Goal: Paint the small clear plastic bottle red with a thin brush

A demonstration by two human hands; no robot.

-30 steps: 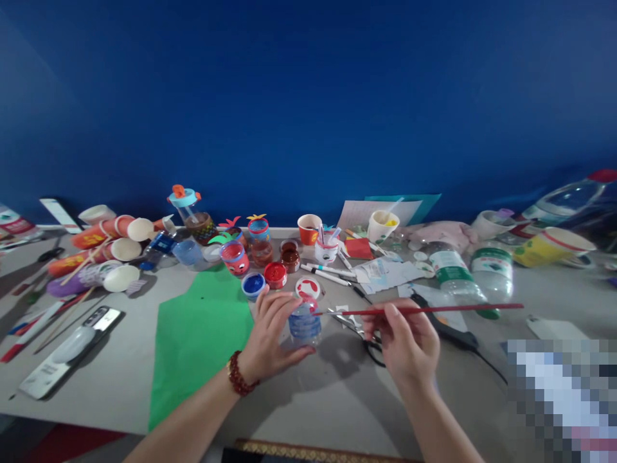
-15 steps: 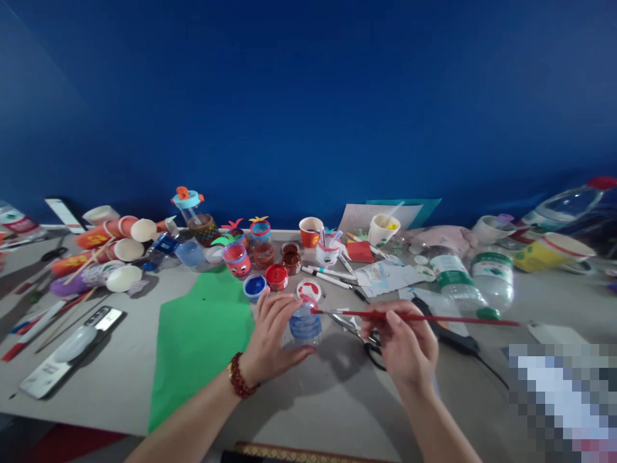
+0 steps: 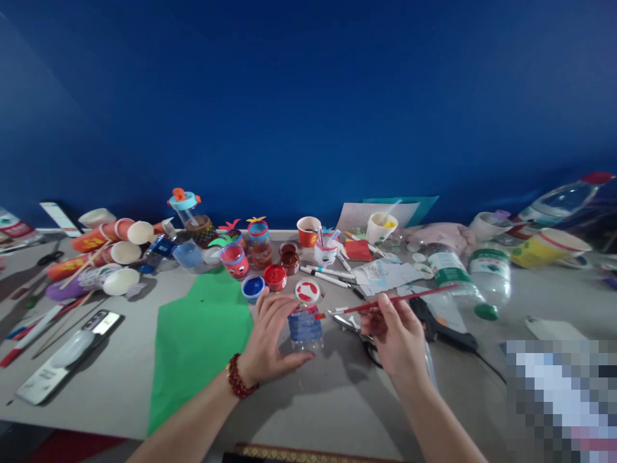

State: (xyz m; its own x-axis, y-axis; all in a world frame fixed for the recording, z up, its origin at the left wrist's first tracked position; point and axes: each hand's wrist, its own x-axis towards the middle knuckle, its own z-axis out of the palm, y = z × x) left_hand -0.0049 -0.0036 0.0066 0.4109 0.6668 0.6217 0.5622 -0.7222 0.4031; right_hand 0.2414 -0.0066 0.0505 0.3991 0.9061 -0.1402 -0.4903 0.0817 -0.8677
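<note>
While the grey table [image 3: 344, 415] stretches beneath, the left hand [image 3: 267, 347] clamps fingers and thumb around a blue-banded clear plastic container [image 3: 305, 329], seemingly steadying it; the right hand [image 3: 398, 337] pinches a slim red paintbrush [image 3: 424, 294] in its fingertips, aimed containerwards, the open red-paint jar [image 3: 275, 276] handily near.

A free lane crosses the surface [image 3: 308, 411] on the near side of the blue-streaked plastic container [image 3: 306, 329]. Obstructions: left hand [image 3: 272, 334] at left; blue paint jar [image 3: 253, 287], red paint jar [image 3: 275, 277] and white lid [image 3: 307, 290] beyond; scissors [image 3: 349, 323], right hand [image 3: 399, 337], paintbrush [image 3: 419, 295] and hot glue gun [image 3: 450, 334] at right.
</note>
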